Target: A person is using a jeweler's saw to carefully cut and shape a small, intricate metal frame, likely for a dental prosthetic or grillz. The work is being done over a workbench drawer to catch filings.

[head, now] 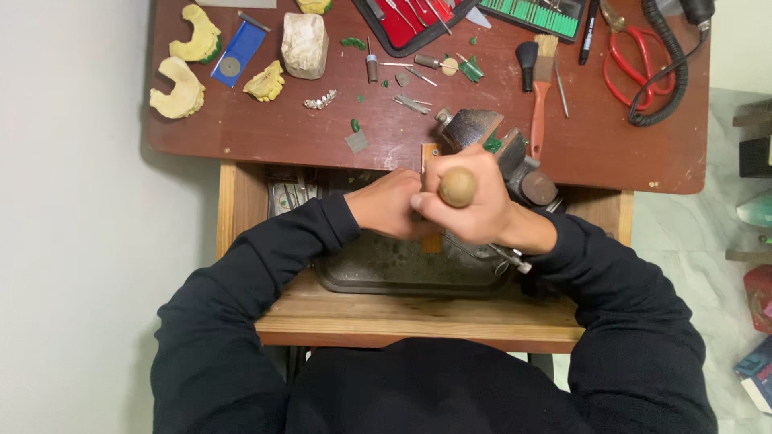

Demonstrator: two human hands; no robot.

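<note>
The right hand [478,205] is closed around a tool with a round wooden knob [457,186], the knob sticking up out of the fist toward the camera. The left hand [392,203] is curled shut right beside it, touching the right hand's fingers; what it pinches is hidden under the knuckles, so I cannot tell. Both hands sit over a small wooden peg [432,241] that juts out from the edge of the reddish-brown surface [265,128], above a dark metal tray [386,269] resting in an open wooden drawer [418,317]. Just behind the hands, a small metal vise [482,133] stands at the surface's front edge, with bits of green wax [492,145] on it.

Farther back on the surface lie yellowish dental casts [181,90], a white stone block [304,44], a blue card [238,53], a small metal dental piece [319,100], an orange-handled brush [541,88], red-handled shears [631,56] and a red tool case [414,20]. A black coiled cord [667,72] hangs at the right corner.
</note>
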